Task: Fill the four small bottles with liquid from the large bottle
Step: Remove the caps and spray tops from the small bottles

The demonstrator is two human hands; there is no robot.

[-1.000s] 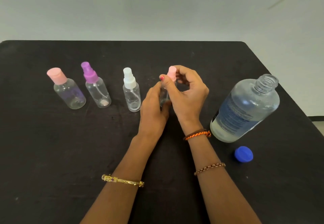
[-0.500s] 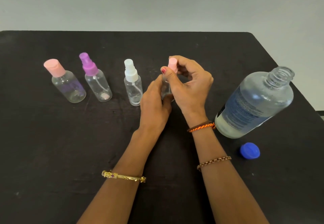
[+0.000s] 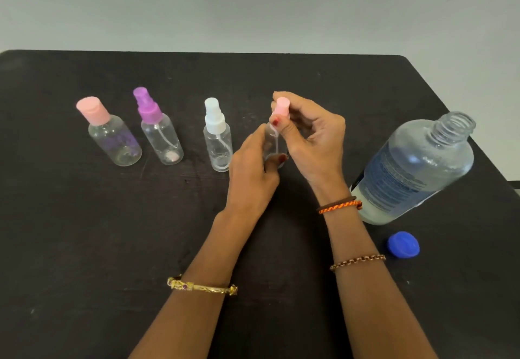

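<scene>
Three small clear bottles stand in a row on the black table [image 3: 84, 246]: one with a pink flip cap [image 3: 114, 139], one with a purple spray top [image 3: 160, 133], one with a white spray top [image 3: 218, 142]. My left hand [image 3: 250, 170] grips the body of a fourth small bottle [image 3: 273, 145] right of them. My right hand [image 3: 312, 136] pinches its pink spray top [image 3: 282, 107], which looks raised a little from the neck. The large clear bottle [image 3: 413, 173] stands uncapped at the right, partly filled with liquid.
A blue cap [image 3: 403, 245] lies on the table in front of the large bottle, right of my right forearm. The table's right edge runs diagonally just behind the large bottle. A pale wall rises behind the table.
The camera view has shifted slightly. My right hand has kept working the pink spray top while my left hand holds the bottle in place; the other bottles stand as before.
</scene>
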